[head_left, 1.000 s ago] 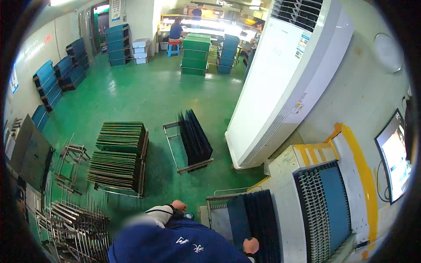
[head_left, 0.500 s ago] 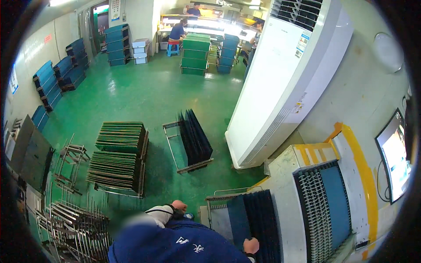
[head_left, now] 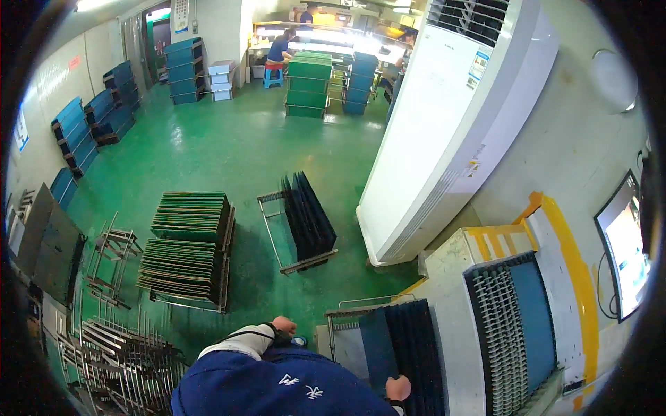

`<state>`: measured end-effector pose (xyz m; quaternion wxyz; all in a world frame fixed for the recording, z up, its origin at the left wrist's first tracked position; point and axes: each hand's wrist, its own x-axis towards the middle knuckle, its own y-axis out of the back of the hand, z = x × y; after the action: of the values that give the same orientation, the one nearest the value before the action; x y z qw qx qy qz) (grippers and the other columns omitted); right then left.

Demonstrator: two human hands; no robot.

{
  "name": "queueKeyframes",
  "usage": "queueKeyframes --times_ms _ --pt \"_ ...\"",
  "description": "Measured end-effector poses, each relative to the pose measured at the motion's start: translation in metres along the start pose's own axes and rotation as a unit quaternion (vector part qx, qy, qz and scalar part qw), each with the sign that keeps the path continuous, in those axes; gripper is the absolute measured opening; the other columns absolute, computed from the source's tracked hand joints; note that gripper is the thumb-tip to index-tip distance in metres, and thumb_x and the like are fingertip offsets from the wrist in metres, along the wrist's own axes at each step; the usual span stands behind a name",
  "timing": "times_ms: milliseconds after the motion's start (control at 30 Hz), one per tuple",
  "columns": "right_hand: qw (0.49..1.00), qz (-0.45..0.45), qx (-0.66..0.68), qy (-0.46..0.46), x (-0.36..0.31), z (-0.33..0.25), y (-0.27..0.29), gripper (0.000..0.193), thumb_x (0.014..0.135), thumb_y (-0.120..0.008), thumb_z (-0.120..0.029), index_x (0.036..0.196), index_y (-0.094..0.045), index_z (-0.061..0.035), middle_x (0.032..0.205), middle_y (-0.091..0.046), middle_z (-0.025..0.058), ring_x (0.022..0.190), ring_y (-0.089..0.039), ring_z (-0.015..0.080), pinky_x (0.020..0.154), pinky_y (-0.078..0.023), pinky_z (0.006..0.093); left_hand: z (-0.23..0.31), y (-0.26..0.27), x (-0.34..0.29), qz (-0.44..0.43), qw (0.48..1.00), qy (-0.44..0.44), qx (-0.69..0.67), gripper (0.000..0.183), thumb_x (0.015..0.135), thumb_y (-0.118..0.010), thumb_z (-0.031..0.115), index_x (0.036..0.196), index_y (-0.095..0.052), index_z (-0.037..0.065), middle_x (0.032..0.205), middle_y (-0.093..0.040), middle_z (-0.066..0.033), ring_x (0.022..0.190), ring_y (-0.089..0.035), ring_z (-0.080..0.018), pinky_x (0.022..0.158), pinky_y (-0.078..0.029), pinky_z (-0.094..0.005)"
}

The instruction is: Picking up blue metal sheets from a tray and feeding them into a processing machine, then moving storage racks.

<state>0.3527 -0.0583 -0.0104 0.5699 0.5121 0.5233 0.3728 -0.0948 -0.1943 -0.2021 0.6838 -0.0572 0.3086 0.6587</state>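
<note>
My right hand [head_left: 397, 388] is closed at the near edge of a dark blue panel [head_left: 379, 344]. That panel leans at the left of a row of similar upright dark panels [head_left: 418, 353] in a metal rack [head_left: 347, 313]. My left hand [head_left: 283, 325] hangs over the floor to the left of this rack. Its fingers look curled, and nothing shows in them. A white sleeve with a dark cuff covers my left forearm, and a dark blue garment covers much of the lower view.
Ahead stand a rack of dark panels [head_left: 309, 218] and racks of green-edged panels [head_left: 182, 267]. Bare metal racks [head_left: 125, 357] crowd the lower left. On the right are a conveyor machine [head_left: 503, 333], a tall white air conditioner [head_left: 444, 132] and a screen [head_left: 622, 246]. People sit at lit benches far back.
My left forearm and shoulder have shifted slightly, and more of the white sleeve shows. My right hand and the panels stay in place.
</note>
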Motion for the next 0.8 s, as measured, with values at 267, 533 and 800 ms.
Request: queueKeyframes --times_ms 267,533,800 --pt "1.000 0.005 -0.003 0.004 -0.002 -0.009 0.007 0.030 0.066 -0.071 -0.025 0.091 -0.070 -0.0069 0.093 -0.067 0.0152 0.088 -0.064 0.0319 0.077 -0.051 0.0405 0.008 0.008 -0.006 -0.004 0.997 0.010 0.074 0.020 0.071 -0.064 0.031 0.077 -0.058 0.013 0.071 -0.060 -0.0106 0.068 -0.059 -0.0343 0.060 -0.046 -0.0443" --pt "0.998 0.021 0.010 0.052 0.002 -0.011 0.002 0.028 0.067 -0.071 -0.026 0.086 -0.069 -0.0055 0.090 -0.067 0.0148 0.086 -0.064 0.0329 0.075 -0.051 0.0411 -0.034 0.009 0.007 0.001 0.995 -0.054 0.088 0.020 0.072 -0.061 0.033 0.077 -0.059 0.015 0.070 -0.060 -0.0104 0.066 -0.059 -0.0338 0.057 -0.045 -0.0450" --pt "1.000 0.012 -0.013 -0.009 0.009 -0.001 -0.008 0.025 0.067 -0.071 -0.026 0.086 -0.070 -0.0082 0.092 -0.067 0.0136 0.090 -0.064 0.0310 0.078 -0.051 0.0406 0.005 0.004 0.003 -0.019 0.991 0.000 0.131 0.021 0.069 -0.060 0.032 0.072 -0.056 0.012 0.066 -0.058 -0.0104 0.062 -0.057 -0.0332 0.054 -0.044 -0.0425"
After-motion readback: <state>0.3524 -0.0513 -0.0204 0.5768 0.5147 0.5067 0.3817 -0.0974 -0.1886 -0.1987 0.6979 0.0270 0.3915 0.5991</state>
